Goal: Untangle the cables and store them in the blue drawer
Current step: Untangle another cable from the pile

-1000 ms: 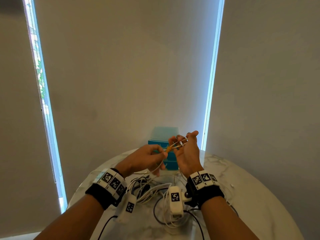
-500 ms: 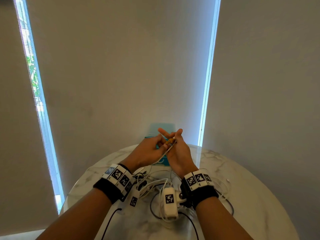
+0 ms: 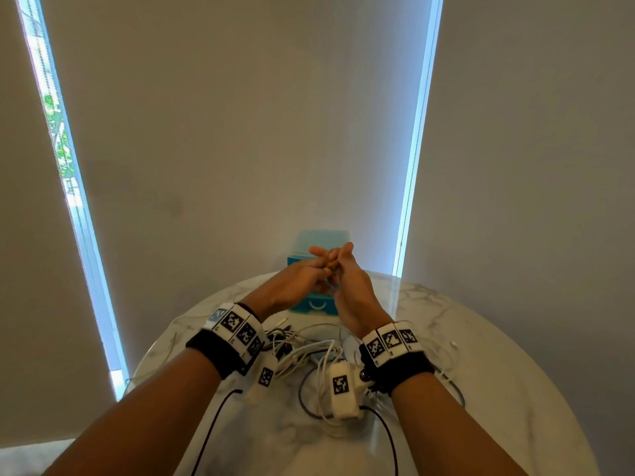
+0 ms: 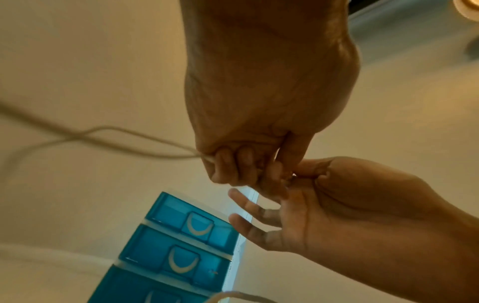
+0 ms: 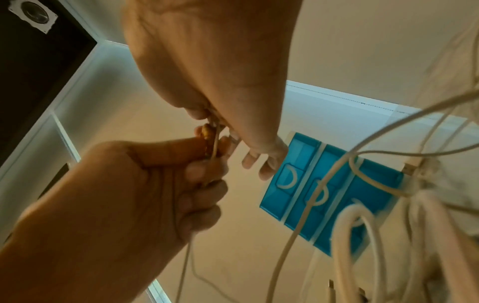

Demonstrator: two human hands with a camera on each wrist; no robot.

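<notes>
White marbled round table (image 3: 498, 372) under both wrists; left hand (image 3: 295, 283) and right hand (image 3: 350, 286) meet above it, masking the blue drawer (image 3: 314, 305) just beyond. Left wrist view: left fingers curled on a thin pale cable (image 4: 145, 141), blurred. Right wrist view: right hand (image 5: 220, 67) pinches the same cable at a small orange tie (image 5: 207, 133); looped cables (image 5: 362, 235) hang close, edges cropped.
</notes>
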